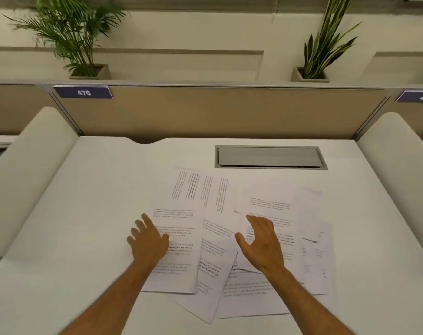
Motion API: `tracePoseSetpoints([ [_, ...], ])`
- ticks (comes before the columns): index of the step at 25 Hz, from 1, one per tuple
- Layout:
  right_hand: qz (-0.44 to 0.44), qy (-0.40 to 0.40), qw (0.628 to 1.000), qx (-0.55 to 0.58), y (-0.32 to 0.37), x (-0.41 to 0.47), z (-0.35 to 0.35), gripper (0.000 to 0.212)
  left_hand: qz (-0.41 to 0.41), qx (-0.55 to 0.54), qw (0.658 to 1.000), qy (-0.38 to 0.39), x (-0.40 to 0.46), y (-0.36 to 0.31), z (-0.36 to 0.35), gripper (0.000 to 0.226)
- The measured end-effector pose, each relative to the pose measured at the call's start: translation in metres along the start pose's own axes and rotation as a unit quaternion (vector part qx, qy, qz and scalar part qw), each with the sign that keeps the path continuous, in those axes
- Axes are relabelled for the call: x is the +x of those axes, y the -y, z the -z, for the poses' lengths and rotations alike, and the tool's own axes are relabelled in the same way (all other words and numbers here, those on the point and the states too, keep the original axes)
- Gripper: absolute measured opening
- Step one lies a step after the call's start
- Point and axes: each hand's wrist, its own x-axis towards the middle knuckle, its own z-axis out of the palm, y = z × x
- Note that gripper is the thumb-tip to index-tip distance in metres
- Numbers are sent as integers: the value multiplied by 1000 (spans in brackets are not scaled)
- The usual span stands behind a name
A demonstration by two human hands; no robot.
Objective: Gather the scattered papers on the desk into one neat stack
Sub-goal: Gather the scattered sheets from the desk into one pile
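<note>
Several white printed papers (217,228) lie overlapping and fanned at different angles across the middle of the white desk (85,213). My left hand (149,241) hovers with fingers spread over the left edge of the leftmost sheet (179,269). My right hand (262,243) is open, palm down, over the right group of sheets (273,204). Neither hand holds a sheet. A sheet with sparse text (318,250) sticks out at the far right.
A grey cable hatch (269,156) is set into the desk behind the papers. A tan partition (217,110) with label 476 (83,92) closes the back. White rounded side dividers (34,165) flank the desk. Two potted plants (85,44) stand beyond.
</note>
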Motion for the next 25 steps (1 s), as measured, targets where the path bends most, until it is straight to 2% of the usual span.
tracePoseSetpoints([
  [2, -7, -42, 999, 29, -10, 5, -3, 51, 55, 4, 998, 29, 3, 6, -5, 102],
  [5, -69, -28, 996, 39, -27, 10, -5, 37, 98, -49, 993, 51, 13, 11, -13, 92],
  [7, -128, -41, 989, 60, -44, 16, -5, 37, 126, -88, 986, 63, 19, 7, -12, 84],
  [11, -299, -80, 947, 85, -84, 15, -3, 49, 164, -162, 970, 83, 27, 12, -9, 81],
  [15, -346, -58, 936, 22, -109, 9, -5, 73, 116, -130, 982, 68, 24, 19, -8, 44],
  [18, -334, -25, 942, -25, -111, 14, -10, 84, 74, -225, 971, 10, 19, 24, 0, 23],
  [22, -398, -3, 918, 7, -113, 28, -7, 100, -18, -286, 956, -58, 18, 33, 20, 23],
  [25, -404, -1, 914, 37, -120, 33, -3, 87, -48, -350, 934, -61, 17, 33, 30, 22],
])
